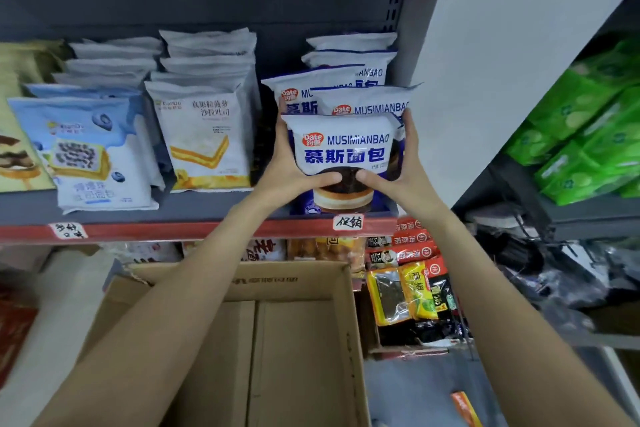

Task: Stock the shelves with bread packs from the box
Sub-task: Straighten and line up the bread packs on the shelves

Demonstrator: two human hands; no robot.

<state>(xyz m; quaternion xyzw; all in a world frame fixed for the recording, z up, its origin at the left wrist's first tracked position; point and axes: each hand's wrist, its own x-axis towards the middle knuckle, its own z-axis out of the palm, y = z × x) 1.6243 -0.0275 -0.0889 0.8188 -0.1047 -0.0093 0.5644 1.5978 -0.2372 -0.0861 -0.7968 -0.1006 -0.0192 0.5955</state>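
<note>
Two hands, left (289, 168) and right (398, 168), clamped around white-blue MUSIMIANBAO bread pack (344, 149), chocolate cake print, upright on shelf (194, 210), 12 o'clock from open box (242, 340).

a shop: stocked shelf (207, 208), price tag (348, 222)

Even, soft indoor light, no hard shadows. Mild glare on the bread pack (346, 149) between both hands. Wide-angle bending at frame edges; green packs (588, 128) far right of the right hand (403, 180) blurred, overall slightly soft.
</note>
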